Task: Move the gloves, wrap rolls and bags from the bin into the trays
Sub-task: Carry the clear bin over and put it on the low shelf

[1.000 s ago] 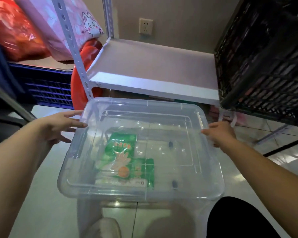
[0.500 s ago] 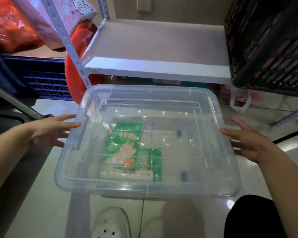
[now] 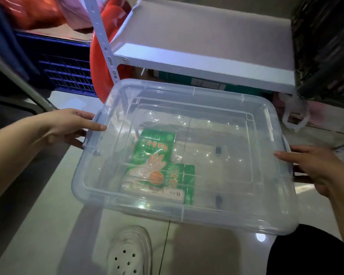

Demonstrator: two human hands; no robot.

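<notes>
Clear lidded bin (image 3: 127, 203), glove packets (image 3: 157, 155) inside; left hand (image 3: 64, 126) and right hand (image 3: 316, 167) flat-fingered at its side clasps (image 3: 91, 139), grasping nothing; step, likely unlatching; next: lift lid, reach gloves.

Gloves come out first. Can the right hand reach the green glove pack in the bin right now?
Probably not: the clear lid looks closed over the green glove pack, and the right hand sits outside at the lid's edge.
</notes>
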